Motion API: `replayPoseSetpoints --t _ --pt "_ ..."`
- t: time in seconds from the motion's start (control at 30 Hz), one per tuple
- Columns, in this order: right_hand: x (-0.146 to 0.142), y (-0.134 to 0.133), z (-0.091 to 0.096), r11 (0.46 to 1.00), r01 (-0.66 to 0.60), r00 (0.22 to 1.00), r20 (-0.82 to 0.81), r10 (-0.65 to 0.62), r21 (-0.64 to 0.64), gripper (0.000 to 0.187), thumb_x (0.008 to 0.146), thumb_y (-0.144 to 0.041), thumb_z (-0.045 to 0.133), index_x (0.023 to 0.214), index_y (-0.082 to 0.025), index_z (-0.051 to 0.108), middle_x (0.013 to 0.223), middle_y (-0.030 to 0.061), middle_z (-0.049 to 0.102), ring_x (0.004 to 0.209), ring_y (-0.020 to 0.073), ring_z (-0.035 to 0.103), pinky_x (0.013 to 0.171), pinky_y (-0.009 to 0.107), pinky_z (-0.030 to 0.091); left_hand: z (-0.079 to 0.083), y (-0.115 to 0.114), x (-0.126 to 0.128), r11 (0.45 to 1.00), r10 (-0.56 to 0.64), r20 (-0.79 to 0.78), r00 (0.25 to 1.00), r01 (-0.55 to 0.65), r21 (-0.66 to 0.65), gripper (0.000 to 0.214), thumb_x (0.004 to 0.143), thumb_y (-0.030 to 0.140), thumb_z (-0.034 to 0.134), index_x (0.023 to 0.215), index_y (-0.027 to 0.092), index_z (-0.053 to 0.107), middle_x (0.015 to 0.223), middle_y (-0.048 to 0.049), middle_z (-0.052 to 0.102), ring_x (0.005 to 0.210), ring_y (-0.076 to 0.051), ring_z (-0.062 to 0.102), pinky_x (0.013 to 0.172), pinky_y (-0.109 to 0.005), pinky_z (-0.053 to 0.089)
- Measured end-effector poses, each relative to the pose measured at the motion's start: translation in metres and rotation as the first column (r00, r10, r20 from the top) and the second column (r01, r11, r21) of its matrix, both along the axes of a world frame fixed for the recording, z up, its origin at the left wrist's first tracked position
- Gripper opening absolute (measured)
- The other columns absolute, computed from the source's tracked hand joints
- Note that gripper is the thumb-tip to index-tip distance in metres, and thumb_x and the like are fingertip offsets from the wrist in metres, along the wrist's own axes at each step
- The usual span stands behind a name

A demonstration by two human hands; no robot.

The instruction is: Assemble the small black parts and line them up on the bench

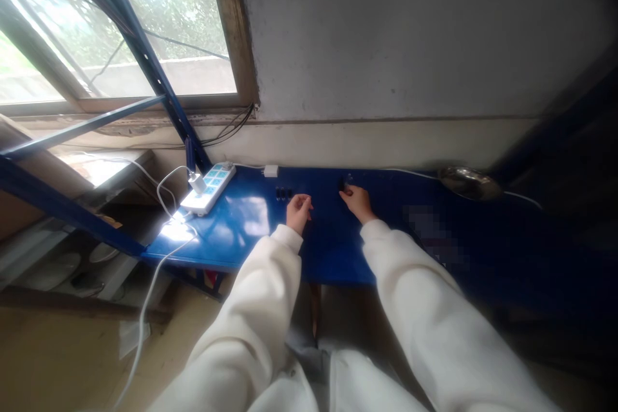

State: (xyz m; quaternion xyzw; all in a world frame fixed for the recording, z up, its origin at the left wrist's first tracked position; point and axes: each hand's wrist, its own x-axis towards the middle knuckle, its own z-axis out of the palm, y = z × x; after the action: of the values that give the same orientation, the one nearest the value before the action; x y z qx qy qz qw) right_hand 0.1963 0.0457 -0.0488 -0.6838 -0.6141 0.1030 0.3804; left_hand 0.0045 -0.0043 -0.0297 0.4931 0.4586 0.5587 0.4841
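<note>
Both my arms in white sleeves reach forward over a blue metal table. My left hand rests on the table top with its fingers curled, just right of several small dark pieces lined up there. My right hand lies a little farther right, its fingers bent around a small dark piece at its fingertips. What either hand grips is too small to make out.
A white power strip with a charger plugged in and a white cable lies at the table's left end. A small white block sits near the wall. A metal bowl stands at the right. Blue shelf bars cross a window on the left.
</note>
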Motion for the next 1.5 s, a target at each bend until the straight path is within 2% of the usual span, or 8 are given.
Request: replayPoseSetpoints --t 0.37,0.57,0.9,1.17,1.37,1.43,1.5 --pt "-0.003 0.007 0.006 0.99 0.033 0.994 0.103 -0.019 -0.134 0.014 0.075 -0.028 0.059 0.077 -0.016 0.066 0.083 0.0074 0.069 0.076 0.0186 0.063 0.063 0.024 0.044 -0.003 0.001 -0.001 1.0 -0.005 -0.005 1.0 0.005 0.006 0.024 0.073 0.035 0.058 0.083 0.014 0.055 0.06 0.0031 0.053 0.037 -0.003 0.043 0.036 -0.016 0.031" --pt "0.011 0.01 0.006 0.974 0.055 0.993 0.113 -0.03 -0.218 0.015 0.073 -0.018 0.06 0.085 -0.013 0.067 0.087 0.0099 0.069 0.082 0.018 0.064 0.069 0.024 0.045 -0.003 0.001 -0.001 1.0 -0.011 -0.006 1.0 0.011 0.001 0.023 0.073 0.034 0.058 0.083 0.014 0.055 0.06 0.0029 0.054 0.036 -0.004 0.043 0.036 -0.016 0.031" --pt "0.016 0.007 0.001 0.977 0.16 0.982 0.126 -0.143 -0.142 0.018 0.07 -0.034 0.063 0.076 -0.018 0.071 0.076 0.0087 0.07 0.073 0.0207 0.064 0.061 0.027 0.045 0.004 -0.003 0.0 0.999 -0.027 -0.008 1.0 0.027 -0.037 0.022 0.073 0.033 0.058 0.08 0.013 0.055 0.057 0.0035 0.053 0.036 -0.003 0.043 0.037 -0.016 0.031" --pt "0.015 0.009 0.002 0.978 0.146 0.982 0.141 -0.125 -0.149 0.02 0.07 -0.036 0.063 0.078 -0.018 0.071 0.078 0.0091 0.07 0.074 0.0211 0.064 0.062 0.027 0.045 0.003 -0.003 0.0 0.999 -0.037 -0.016 0.999 0.037 -0.036 0.022 0.073 0.033 0.058 0.081 0.013 0.055 0.057 0.003 0.053 0.037 -0.003 0.043 0.037 -0.016 0.031" --pt "0.025 0.011 0.011 0.962 0.077 0.995 0.079 -0.058 -0.263 0.03 0.06 -0.032 0.072 0.083 -0.013 0.069 0.088 0.0123 0.069 0.081 0.0243 0.064 0.066 0.029 0.046 0.003 -0.002 0.0 0.999 -0.038 -0.011 0.999 0.038 -0.029 0.021 0.073 0.032 0.058 0.081 0.013 0.055 0.057 0.0031 0.053 0.037 -0.003 0.042 0.037 -0.016 0.031" --pt "0.024 0.005 0.014 0.963 0.094 0.995 0.052 -0.084 -0.251 0.028 0.06 -0.031 0.071 0.081 -0.012 0.069 0.086 0.0132 0.069 0.082 0.0251 0.064 0.067 0.03 0.047 0.003 -0.002 0.0 0.999 -0.039 -0.011 0.999 0.038 -0.029 0.02 0.074 0.032 0.057 0.08 0.013 0.055 0.056 0.0033 0.053 0.036 -0.004 0.042 0.037 -0.016 0.031" --pt "0.016 -0.008 0.017 0.978 0.099 0.994 -0.024 -0.105 -0.184 0.024 0.064 -0.032 0.067 0.079 -0.013 0.068 0.082 0.0123 0.069 0.079 0.0241 0.065 0.067 0.03 0.047 0.004 -0.003 0.0 0.999 -0.04 -0.012 0.999 0.04 -0.031 0.02 0.074 0.032 0.057 0.08 0.013 0.055 0.056 0.0033 0.052 0.037 -0.004 0.042 0.037 -0.017 0.031"
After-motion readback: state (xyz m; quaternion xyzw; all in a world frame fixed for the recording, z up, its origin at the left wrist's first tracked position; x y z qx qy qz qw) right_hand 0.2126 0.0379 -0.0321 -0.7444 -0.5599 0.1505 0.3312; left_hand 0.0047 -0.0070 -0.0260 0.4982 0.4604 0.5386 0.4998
